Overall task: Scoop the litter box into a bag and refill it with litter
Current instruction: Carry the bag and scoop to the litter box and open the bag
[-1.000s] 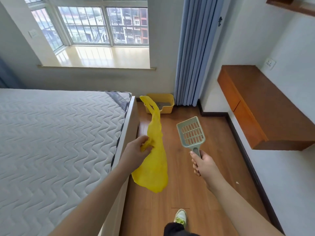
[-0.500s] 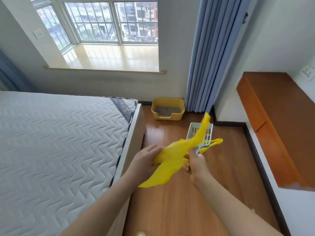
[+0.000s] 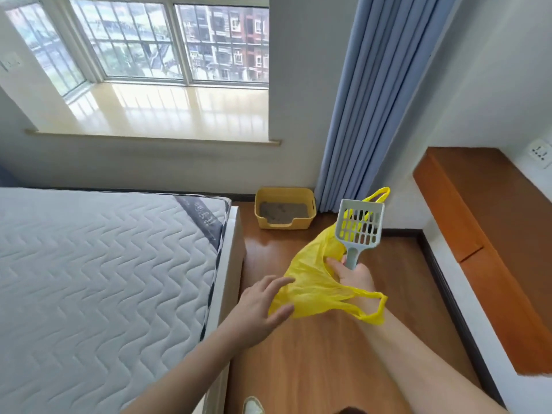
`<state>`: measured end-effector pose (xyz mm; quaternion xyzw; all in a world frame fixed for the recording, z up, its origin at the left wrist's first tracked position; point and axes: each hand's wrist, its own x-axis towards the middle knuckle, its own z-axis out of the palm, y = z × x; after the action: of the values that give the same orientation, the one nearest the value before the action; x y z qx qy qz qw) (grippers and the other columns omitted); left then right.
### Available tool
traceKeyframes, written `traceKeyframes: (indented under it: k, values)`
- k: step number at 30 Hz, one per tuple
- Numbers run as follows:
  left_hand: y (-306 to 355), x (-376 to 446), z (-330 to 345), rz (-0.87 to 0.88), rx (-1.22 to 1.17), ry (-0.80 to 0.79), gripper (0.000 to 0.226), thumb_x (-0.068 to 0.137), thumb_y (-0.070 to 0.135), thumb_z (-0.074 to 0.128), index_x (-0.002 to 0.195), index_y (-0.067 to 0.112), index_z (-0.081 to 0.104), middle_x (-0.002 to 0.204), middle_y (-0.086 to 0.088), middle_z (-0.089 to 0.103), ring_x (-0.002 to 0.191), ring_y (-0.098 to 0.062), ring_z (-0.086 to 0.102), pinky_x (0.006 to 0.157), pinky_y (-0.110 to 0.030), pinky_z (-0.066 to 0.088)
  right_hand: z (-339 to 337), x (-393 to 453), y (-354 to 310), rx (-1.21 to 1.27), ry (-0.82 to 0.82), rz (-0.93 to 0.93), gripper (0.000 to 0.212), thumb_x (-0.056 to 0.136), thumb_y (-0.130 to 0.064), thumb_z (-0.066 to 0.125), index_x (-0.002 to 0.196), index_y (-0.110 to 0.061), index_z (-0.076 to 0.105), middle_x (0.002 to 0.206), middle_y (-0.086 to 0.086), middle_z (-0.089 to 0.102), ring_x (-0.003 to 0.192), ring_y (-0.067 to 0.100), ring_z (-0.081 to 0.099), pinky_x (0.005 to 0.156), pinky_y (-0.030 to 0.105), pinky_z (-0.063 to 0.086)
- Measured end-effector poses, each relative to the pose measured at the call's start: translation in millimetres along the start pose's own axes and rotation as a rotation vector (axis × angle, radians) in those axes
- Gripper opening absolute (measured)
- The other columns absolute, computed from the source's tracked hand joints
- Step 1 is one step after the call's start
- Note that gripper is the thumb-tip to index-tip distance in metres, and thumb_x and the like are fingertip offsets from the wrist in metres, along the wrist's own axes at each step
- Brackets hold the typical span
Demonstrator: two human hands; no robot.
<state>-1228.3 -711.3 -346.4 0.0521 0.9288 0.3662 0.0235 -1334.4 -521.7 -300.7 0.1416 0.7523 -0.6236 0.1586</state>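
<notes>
Head view of a bedroom floor beside a bed. The right hand grips the handle of a grey slotted scoop, fingers curled round it, blade upright and tilted slightly to the right. The same hand also holds a yellow bag, which is bunched against the handle; one bag loop rises behind the scoop blade and shows through its slots, another loop hangs over the right wrist. The left hand lies flat and spread, fingers straight and apart, their tips touching the bag's lower left edge without clasping it. The yellow litter box stands on the wood floor against the far wall, between the bed's foot corner and a blue curtain, well apart from both hands; grey litter covers its bottom. A window lies above the sill, and an orange-brown shelf projects from the right wall. A shoe tip shows at the bottom edge.
</notes>
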Motion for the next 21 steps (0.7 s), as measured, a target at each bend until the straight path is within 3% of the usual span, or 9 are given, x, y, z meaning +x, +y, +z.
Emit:
traceKeyframes:
  k: [3, 7, 10, 15, 19, 21]
  values:
    - [23.5, 41.8, -14.1, -0.174, -0.244, 0.012, 0.067, 0.087, 0.077, 0.018, 0.138, 0.04, 0.041, 0.139, 0.013, 0.045, 0.128, -0.004, 0.042, 0.11, -0.039, 0.034, 8.6, 14.9, -4.9, 0.046, 0.004, -0.023, 0.038, 0.085, -0.018, 0.07, 0.061, -0.017, 0.041, 0.05, -0.001, 0.038, 0.04, 0.01, 0.036, 0.037, 0.017, 0.031]
    - [53.9, 102.5, -18.1, -0.345, -0.465, -0.028, 0.08, 0.083, 0.077, 0.038, 0.149, 0.033, 0.029, 0.15, 0.005, 0.04, 0.135, -0.013, 0.04, 0.103, -0.026, 0.032, 13.8, 43.4, -13.4, -0.017, -0.045, -0.032, 0.036, 0.086, -0.024, 0.068, 0.061, -0.019, 0.044, 0.046, -0.006, 0.041, 0.045, 0.011, 0.036, 0.045, 0.022, 0.033]
    - [52.6, 142.0, -8.8, -0.473, -0.46, -0.059, 0.08, 0.089, 0.066, 0.046, 0.154, 0.029, 0.018, 0.151, -0.002, 0.04, 0.136, -0.02, 0.041, 0.099, -0.029, 0.035, 10.1, 69.1, -21.0, -0.074, -0.085, -0.066, 0.037, 0.09, -0.022, 0.064, 0.06, -0.016, 0.043, 0.042, -0.005, 0.042, 0.039, 0.01, 0.038, 0.046, 0.024, 0.035]
    - [43.7, 210.0, 19.1, -0.592, -0.563, -0.047, 0.056, 0.093, 0.06, 0.046, 0.14, 0.031, 0.04, 0.125, 0.005, 0.059, 0.116, -0.017, 0.055, 0.097, -0.032, 0.042, -1.3, 132.5, -27.5, 0.01, -0.083, -0.075, 0.029, 0.089, -0.013, 0.064, 0.068, -0.014, 0.044, 0.042, -0.001, 0.039, 0.036, 0.011, 0.039, 0.044, 0.023, 0.037]
    - [34.5, 267.7, 35.7, -0.635, -0.594, -0.021, 0.027, 0.099, 0.034, 0.05, 0.124, 0.025, 0.053, 0.112, 0.004, 0.065, 0.108, -0.017, 0.061, 0.095, -0.033, 0.047, -16.0, 185.7, -29.6, 0.085, -0.121, -0.049, 0.026, 0.09, -0.002, 0.06, 0.075, -0.013, 0.041, 0.044, 0.0, 0.034, 0.034, 0.011, 0.035, 0.039, 0.023, 0.037]
    - [26.1, 290.0, 45.2, -0.634, -0.529, -0.03, 0.025, 0.098, 0.02, 0.048, 0.122, 0.02, 0.056, 0.112, -0.002, 0.066, 0.106, -0.02, 0.062, 0.093, -0.033, 0.048, -24.0, 211.7, -30.5, 0.092, -0.112, -0.05, 0.027, 0.09, -0.001, 0.059, 0.075, -0.013, 0.04, 0.046, 0.001, 0.034, 0.034, 0.01, 0.034, 0.04, 0.025, 0.038]
